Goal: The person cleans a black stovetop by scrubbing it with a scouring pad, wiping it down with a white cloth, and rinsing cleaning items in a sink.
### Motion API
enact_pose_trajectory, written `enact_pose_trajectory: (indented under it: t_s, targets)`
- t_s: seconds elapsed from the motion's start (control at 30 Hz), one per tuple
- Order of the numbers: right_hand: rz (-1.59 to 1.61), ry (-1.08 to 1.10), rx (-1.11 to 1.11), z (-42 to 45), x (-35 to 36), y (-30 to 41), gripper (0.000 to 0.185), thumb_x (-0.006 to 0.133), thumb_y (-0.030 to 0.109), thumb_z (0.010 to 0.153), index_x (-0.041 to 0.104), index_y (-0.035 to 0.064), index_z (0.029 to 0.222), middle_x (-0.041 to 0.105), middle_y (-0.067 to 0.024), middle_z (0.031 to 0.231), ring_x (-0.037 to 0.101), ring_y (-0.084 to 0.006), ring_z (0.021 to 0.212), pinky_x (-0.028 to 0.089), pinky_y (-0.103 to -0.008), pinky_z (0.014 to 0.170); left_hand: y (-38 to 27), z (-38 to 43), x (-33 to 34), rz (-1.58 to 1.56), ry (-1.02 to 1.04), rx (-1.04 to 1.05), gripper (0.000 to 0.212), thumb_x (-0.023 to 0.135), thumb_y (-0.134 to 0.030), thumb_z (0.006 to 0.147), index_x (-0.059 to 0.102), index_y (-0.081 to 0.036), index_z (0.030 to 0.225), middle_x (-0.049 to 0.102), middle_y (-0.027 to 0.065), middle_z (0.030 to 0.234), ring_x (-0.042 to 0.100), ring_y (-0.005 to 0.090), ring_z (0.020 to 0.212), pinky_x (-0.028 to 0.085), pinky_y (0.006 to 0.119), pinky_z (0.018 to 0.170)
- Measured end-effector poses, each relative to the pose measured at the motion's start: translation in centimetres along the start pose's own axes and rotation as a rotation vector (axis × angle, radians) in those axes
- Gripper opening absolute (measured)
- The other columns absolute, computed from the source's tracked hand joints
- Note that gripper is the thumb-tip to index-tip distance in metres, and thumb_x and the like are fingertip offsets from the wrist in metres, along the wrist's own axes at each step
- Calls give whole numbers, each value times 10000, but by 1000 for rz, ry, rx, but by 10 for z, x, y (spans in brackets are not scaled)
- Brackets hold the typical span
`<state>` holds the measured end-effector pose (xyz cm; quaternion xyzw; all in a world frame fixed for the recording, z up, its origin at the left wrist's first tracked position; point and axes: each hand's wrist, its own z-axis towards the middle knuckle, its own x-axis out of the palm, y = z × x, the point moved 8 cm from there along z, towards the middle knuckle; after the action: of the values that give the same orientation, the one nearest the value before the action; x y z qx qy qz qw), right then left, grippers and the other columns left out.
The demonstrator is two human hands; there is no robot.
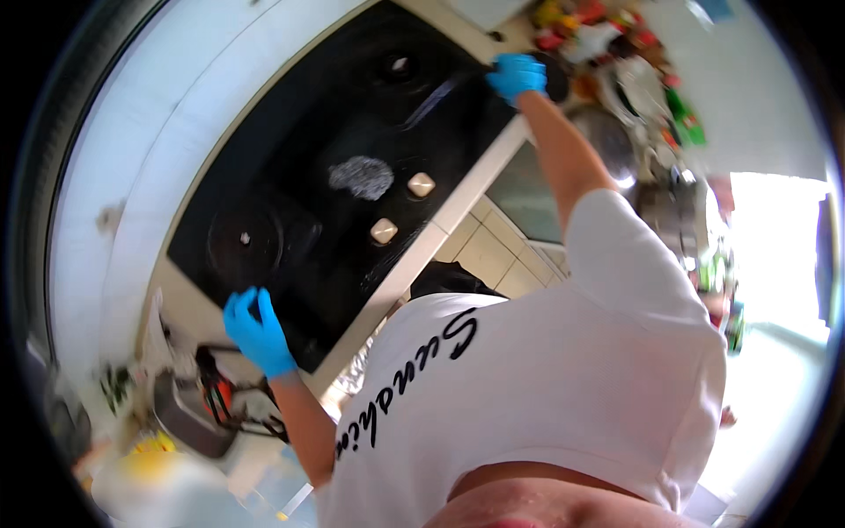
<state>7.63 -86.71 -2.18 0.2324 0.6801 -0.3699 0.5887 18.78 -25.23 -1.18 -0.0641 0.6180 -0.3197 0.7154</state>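
My left hand [259,333], in a blue glove, is over the near left corner of a black glass cooktop [330,119]. Its fingers are bent and apart, and I see nothing clearly held. At the cooktop's right end, my blue-gloved right hand [518,78] has its fingers curled down; what lies under them is hidden. A patch of whitish foam or residue [362,177] is spread mid-cooktop, beside two beige control knobs [420,185]. One round burner area [245,239] lies near my left hand, another [399,65] towards the far right. Wet-looking streaks mark the front edge.
A dark round pan or lid [550,78] lies close to my right hand, with metal pots [604,142] and many packets [594,39] crowded beyond. At the lower left stand a grey basin [188,419] and a black-framed rack [214,383]. A pale counter edge [432,234] runs along the front.
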Motion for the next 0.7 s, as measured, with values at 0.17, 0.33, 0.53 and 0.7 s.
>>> enact_pose_trajectory:
  t_s: [0.17, 0.33, 0.53, 0.7]
  targets:
    - [-112, 36, 60, 52, 38, -61, 320, 501, 391, 819, 640, 198, 1032, 638, -154, 1025, 618, -347, 937, 500, -457, 777, 4, 37, 13, 28, -1, -89, 264, 717, -252, 756, 652, -54, 919, 562, 188, 1065, 520, 331, 1007, 425, 403, 853]
    - [376, -402, -256, 52, -4, 19, 352, 610, 379, 808, 660, 109, 1027, 658, -132, 939, 641, -289, 851, 500, -385, 761, 8, 48, 18, 129, -27, -156, 243, 714, -290, 749, 666, -108, 903, 574, 130, 991, 551, 296, 903, 460, 394, 770]
    - [788, -41, -1132, -131, -82, 303, 130, 649, 224, 796, 654, 117, 869, 614, -77, 824, 598, -262, 791, 495, -356, 703, 0, 67, 42, 286, 81, -316, 237, 685, -375, 761, 685, -151, 837, 567, 55, 946, 546, 278, 897, 465, 398, 746]
    - [530, 38, -1356, -211, -82, 435, 170, 639, 293, 778, 650, 146, 864, 597, -55, 885, 589, -269, 866, 498, -391, 741, -6, 78, 49, 398, 71, -287, 257, 685, -410, 753, 688, -164, 826, 558, 44, 928, 538, 251, 896, 466, 383, 726]
